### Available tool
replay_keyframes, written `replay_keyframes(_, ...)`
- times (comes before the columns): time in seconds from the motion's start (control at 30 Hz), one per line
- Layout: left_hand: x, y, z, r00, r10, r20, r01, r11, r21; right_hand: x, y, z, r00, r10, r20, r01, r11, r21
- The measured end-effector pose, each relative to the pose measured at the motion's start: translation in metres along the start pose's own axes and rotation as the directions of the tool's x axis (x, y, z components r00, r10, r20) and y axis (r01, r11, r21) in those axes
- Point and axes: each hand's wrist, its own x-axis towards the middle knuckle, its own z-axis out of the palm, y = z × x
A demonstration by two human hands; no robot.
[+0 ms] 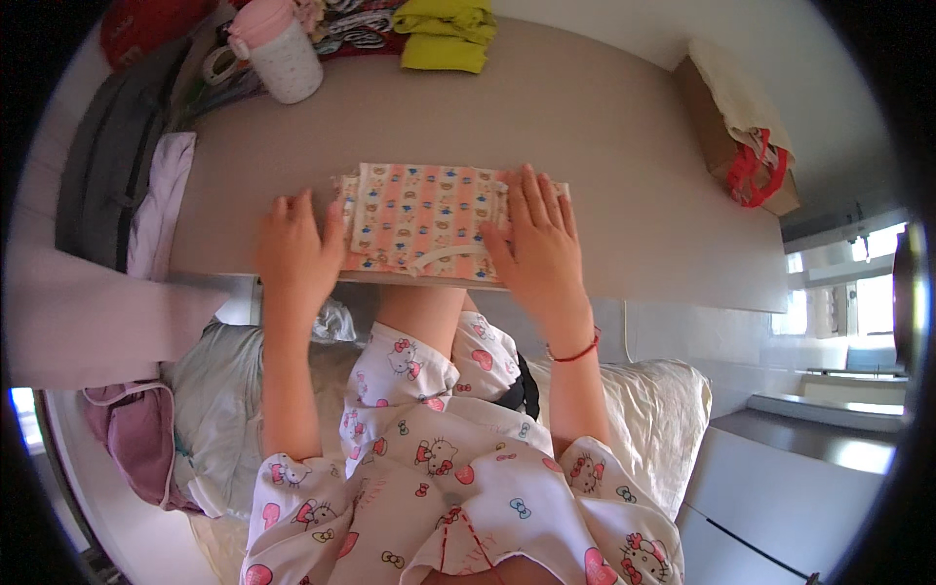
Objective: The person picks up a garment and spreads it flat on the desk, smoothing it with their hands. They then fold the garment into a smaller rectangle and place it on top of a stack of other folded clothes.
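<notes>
A folded cloth (431, 208) with pink and cream stripes and small printed animals lies near the table's front edge. Its layers are uneven, with frayed threads at the left side. A narrow white band (453, 252) curves over the lower part of the cloth. Flat on the cloth's right end rests my right hand (542, 241), fingers stretched and thumb spread over the fabric. My left hand (301, 238) is at the cloth's left edge, fingers bent, thumb apart from them and close to the fabric; it is slightly blurred and holds nothing visible.
The table (585, 110) carries a white bottle with a pink lid (281, 55), folded yellow-green cloth (444, 36) and a tape roll (219, 66) at the back left. A grey bag (110, 168) and pale fabric (161, 205) line the left. A box with red straps (731, 131) stands right.
</notes>
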Motion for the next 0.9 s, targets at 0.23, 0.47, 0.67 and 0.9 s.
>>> replay_keyframes(0.23, -0.001, 0.030, 0.004, 0.975, -0.140, 0.171, 0.157, 0.983, -0.092, -0.003, 0.006, 0.001, 1.000, -0.008, -0.001, 0.008, 0.999, -0.037)
replay_keyframes(0.47, -0.001, 0.024, 0.021, 0.999, -0.007, 0.042, 0.013, 0.990, -0.140, -0.001, 0.005, 0.006, 1.000, -0.018, -0.019, 0.017, 0.999, -0.037)
replay_keyframes(0.67, 0.011, 0.064, 0.008, 0.999, 0.020, -0.045, -0.037, 0.917, -0.398, -0.002, 0.005, 0.004, 1.000, -0.002, -0.032, 0.002, 1.000, -0.002)
replay_keyframes(0.9, -0.011, 0.111, 0.029, 0.982, 0.176, -0.073, -0.191, 0.894, -0.406, -0.003, 0.006, 0.008, 1.000, 0.017, -0.011, -0.017, 1.000, -0.010)
